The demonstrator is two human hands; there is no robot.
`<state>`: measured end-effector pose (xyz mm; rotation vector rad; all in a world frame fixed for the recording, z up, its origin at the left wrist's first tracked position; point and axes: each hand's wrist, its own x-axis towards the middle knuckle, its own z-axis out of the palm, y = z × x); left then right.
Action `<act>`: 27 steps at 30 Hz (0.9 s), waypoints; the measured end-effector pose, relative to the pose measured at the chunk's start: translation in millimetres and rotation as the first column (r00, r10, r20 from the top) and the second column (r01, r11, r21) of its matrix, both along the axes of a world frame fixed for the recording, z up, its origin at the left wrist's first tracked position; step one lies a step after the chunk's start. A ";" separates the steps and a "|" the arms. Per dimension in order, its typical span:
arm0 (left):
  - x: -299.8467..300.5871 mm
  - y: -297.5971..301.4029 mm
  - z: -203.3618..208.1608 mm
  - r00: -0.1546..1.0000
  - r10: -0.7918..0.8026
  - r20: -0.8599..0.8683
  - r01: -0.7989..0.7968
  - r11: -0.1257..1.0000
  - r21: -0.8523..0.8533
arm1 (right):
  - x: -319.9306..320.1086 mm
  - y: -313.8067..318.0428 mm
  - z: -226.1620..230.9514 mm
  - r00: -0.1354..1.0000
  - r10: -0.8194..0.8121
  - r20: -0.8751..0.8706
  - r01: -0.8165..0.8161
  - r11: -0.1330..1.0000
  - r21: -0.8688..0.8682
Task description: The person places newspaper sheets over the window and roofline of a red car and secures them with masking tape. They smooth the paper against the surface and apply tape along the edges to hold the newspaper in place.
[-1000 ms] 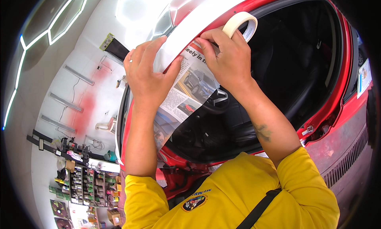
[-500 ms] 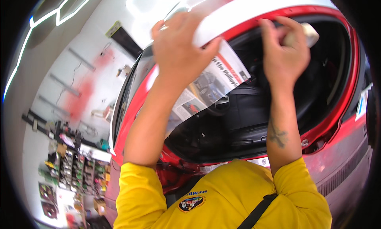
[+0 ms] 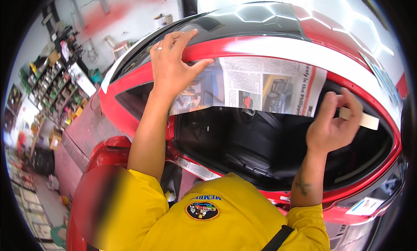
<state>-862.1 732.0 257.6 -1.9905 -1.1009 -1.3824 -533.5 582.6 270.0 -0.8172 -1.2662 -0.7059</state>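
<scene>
A sheet of newspaper (image 3: 243,83) hangs along the red upper edge of a car's door opening (image 3: 265,49), covering the upper part of the opening. At its left end, my left hand (image 3: 171,70) is over the red frame, fingers spread and thumb over the paper's top edge. It grips nothing. Just past the sheet's right end, my right hand (image 3: 334,125) is closed round a cream roll of masking tape (image 3: 367,119), held in front of the opening. My fingers hide much of the roll.
Black seats (image 3: 256,153) show inside the car. A red panel (image 3: 110,149), seemingly the open door, stands at left. Beyond are shelves of cans (image 3: 47,83) and a cardboard box (image 3: 55,138). A white-and-blue paper (image 3: 365,206) lies on the red bodywork at right.
The view has turned, showing more of the roof and newspaper. My right hand has come down from the frame's upper edge with the tape. My left hand stays near the paper's left part.
</scene>
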 end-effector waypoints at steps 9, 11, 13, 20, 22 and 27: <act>-61.1 -33.7 -73.9 0.872 0.200 0.446 -0.139 0.976 -0.165 | -49.3 5.7 -17.5 0.800 0.048 0.598 0.050 0.988 -0.147; -37.1 -64.9 -92.2 0.705 0.060 0.707 0.171 0.953 -0.252 | -57.4 4.7 -39.1 0.770 0.235 0.594 -0.112 0.965 -0.237; -15.6 -84.3 -102.5 0.750 0.036 0.660 0.139 0.968 -0.211 | -78.7 9.1 -53.9 0.723 0.275 0.633 -0.113 0.952 -0.285; 6.9 -74.5 -108.0 0.679 0.045 0.732 0.214 0.943 -0.256 | -127.3 42.1 -44.8 0.741 0.356 0.570 -0.114 0.903 -0.415; 11.3 -75.7 -110.4 0.655 0.132 0.744 0.198 0.920 -0.338 | -131.6 60.9 -41.4 0.714 0.330 0.618 -0.068 0.911 -0.408; 1.9 -48.2 -151.2 0.451 0.022 0.892 0.524 0.803 -0.284 | -138.0 69.8 -55.5 0.691 0.374 0.618 0.011 0.850 -0.526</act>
